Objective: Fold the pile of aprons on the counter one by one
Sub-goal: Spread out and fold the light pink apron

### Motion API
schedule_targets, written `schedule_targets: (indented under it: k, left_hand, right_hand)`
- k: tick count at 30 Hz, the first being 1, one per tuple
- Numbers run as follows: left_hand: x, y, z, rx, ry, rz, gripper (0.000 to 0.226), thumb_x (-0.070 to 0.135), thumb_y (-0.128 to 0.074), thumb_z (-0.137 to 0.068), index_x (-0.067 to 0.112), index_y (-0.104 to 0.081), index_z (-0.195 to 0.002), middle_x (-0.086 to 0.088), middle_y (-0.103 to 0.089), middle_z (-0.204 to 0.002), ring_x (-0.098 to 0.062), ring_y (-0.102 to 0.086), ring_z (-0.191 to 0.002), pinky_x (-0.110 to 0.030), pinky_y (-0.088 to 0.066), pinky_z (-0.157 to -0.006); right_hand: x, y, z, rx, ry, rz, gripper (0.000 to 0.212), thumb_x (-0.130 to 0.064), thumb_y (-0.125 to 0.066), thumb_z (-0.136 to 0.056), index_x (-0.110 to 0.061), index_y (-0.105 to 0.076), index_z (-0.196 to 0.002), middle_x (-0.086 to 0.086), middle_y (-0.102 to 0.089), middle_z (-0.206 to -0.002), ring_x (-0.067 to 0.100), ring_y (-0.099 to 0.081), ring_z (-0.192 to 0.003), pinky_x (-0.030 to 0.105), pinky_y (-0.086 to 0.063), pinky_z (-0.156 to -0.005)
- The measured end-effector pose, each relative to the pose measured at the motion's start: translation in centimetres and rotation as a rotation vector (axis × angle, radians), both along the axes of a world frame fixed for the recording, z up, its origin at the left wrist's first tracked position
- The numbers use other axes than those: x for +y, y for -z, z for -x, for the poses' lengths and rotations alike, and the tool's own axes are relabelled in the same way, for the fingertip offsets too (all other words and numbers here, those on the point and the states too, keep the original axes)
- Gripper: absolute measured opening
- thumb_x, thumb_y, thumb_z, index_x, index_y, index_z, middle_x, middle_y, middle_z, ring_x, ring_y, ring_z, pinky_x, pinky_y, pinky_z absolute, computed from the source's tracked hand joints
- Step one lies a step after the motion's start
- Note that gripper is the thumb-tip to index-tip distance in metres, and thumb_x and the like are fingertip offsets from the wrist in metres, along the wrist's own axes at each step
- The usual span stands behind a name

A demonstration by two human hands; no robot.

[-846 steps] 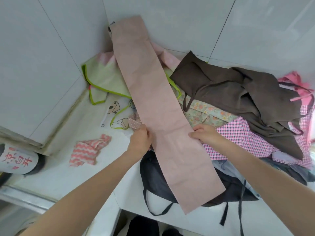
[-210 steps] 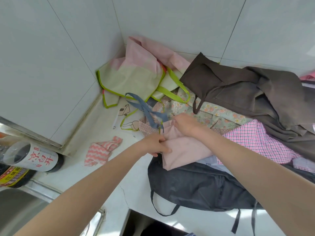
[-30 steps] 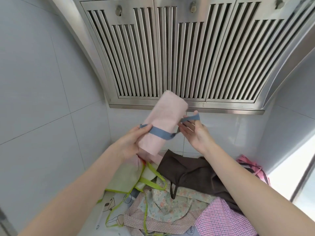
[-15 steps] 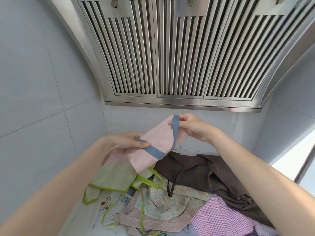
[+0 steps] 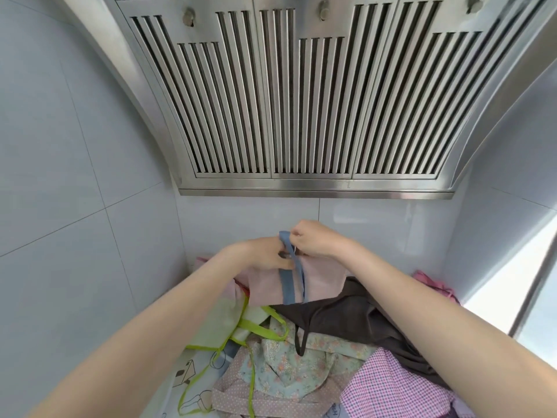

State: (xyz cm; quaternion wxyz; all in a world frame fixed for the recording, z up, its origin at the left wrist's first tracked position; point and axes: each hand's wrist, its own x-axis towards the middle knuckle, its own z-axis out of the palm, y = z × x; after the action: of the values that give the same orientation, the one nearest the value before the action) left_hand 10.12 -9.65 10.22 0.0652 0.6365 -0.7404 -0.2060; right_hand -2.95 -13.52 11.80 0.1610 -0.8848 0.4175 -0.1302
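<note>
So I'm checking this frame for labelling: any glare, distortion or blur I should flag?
Head view: strong wide-angle bending curves the range hood and wall tiles; the window at right is blown out white; both hands, left hand and right hand, on the pink bundle look reasonably sharp, the forearms stretched toward the frame edges.

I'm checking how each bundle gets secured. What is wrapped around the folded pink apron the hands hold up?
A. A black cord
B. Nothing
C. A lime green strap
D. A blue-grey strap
D: a blue-grey strap runs around the folded pink apron, its end pinched between the left hand and right hand.
</note>
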Motion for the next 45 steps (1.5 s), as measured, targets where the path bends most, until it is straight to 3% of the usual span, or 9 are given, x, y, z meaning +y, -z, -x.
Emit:
schedule_targets:
  k: [4,8,13,23,27,31,37,42,45]
  left_hand:
    - [-0.2,-0.3,0.7,0.051,0.05,0.048,0.03,0.036,-0.05,-0.095,0.014,-0.052,-0.075,0.002,-0.049,-0.073,-0.013,-0.044,-0.067,-0.024,-0.033,-0.062]
    - [-0.3,-0.2,2.3,0.16,0.098,0.082,0.034,0.043,-0.054,-0.092,0.009,-0.059,-0.096,-0.004,-0.058,-0.091,-0.016,-0.052,-0.081,-0.025,-0.038,-0.07]
    - [-0.9,-0.1,5.4,0.232,0.225,0.06,0.024,0.035,-0.066,-0.086,0.015,-0.057,-0.097,0.005,-0.059,-0.087,-0.007,-0.054,-0.077,-0.016,-0.041,-0.066]
    - [-2.5,-2.3,14.6,0.556,0.183,-0.087,0.032,0.02,-0.071,-0.082,0.016,-0.06,-0.112,-0.001,-0.07,-0.104,-0.016,-0.067,-0.094,-0.025,-0.054,-0.081]
    - [-3.3,-5.0,23.6,0.681,0.279,-0.047,0.032,0.018,-0.072,-0.082,0.009,-0.062,-0.111,-0.008,-0.07,-0.107,-0.02,-0.067,-0.098,-0.034,-0.05,-0.093]
    - [-3.9,-8.2,35.0,0.759,0.382,0.027,0.019,0.019,-0.07,-0.084,0.018,-0.064,-0.103,-0.003,-0.073,-0.095,-0.011,-0.069,-0.082,-0.022,-0.053,-0.069]
    - [-4.6,-12.9,51.7,0.792,0.602,0.023,0.044,0.019,-0.078,-0.073,0.017,-0.058,-0.112,-0.002,-0.07,-0.094,-0.014,-0.066,-0.084,-0.023,-0.054,-0.071]
    - [-6.4,-15.3,59.8,1.006,0.525,0.194,0.038,0.019,-0.069,-0.081,0.008,-0.054,-0.113,-0.013,-0.066,-0.111,-0.021,-0.066,-0.095,-0.031,-0.054,-0.08]
    - [-7.5,-16.0,63.9,0.853,0.368,0.682,0.022,0.019,-0.053,-0.094,0.009,-0.052,-0.114,-0.004,-0.064,-0.109,-0.02,-0.059,-0.097,-0.03,-0.046,-0.077]
  right_hand:
    - [-1.4,1.7,1.3,-0.275,0.217,-0.077,0.048,-0.026,-0.034,-0.102,-0.004,-0.053,-0.064,0.009,-0.057,-0.068,0.027,-0.054,-0.077,0.029,-0.042,-0.07]
    - [-1.9,2.1,3.7,-0.446,0.346,-0.186,0.046,-0.028,-0.036,-0.101,0.005,-0.068,-0.097,0.013,-0.071,-0.088,0.027,-0.063,-0.093,0.03,-0.047,-0.086]
    - [-2.5,1.4,7.1,-0.439,0.443,-0.196,0.039,-0.019,-0.034,-0.101,0.002,-0.066,-0.093,0.005,-0.063,-0.069,0.014,-0.057,-0.063,0.024,-0.041,-0.073]
    - [0.4,-2.4,16.6,-0.325,0.463,0.159,0.047,-0.043,-0.033,-0.1,-0.006,-0.056,-0.083,0.025,-0.06,-0.11,0.041,-0.055,-0.104,0.038,-0.041,-0.085]
    - [0.2,-5.5,25.1,-0.374,0.558,0.274,0.051,-0.042,-0.033,-0.1,-0.001,-0.063,-0.096,0.026,-0.061,-0.109,0.041,-0.056,-0.103,0.039,-0.044,-0.086]
    - [-0.2,-9.5,36.8,-0.411,0.597,0.344,0.054,-0.042,-0.037,-0.098,-0.01,-0.056,-0.059,0.014,-0.063,-0.074,0.034,-0.06,-0.084,0.038,-0.049,-0.08]
    - [0.0,-14.8,54.9,-0.45,0.789,0.478,0.049,-0.034,-0.038,-0.1,0.0,-0.07,-0.086,0.021,-0.068,-0.093,0.032,-0.062,-0.096,0.035,-0.047,-0.085]
    - [-0.6,-18.8,63.4,-0.634,0.922,0.517,0.05,-0.036,-0.036,-0.099,0.001,-0.069,-0.099,0.02,-0.067,-0.103,0.032,-0.06,-0.099,0.037,-0.047,-0.089]
    - [-1.4,-21.1,66.0,-0.813,0.918,0.493,0.035,-0.027,-0.046,-0.095,0.0,-0.067,-0.088,0.016,-0.07,-0.085,0.032,-0.064,-0.082,0.04,-0.052,-0.084]
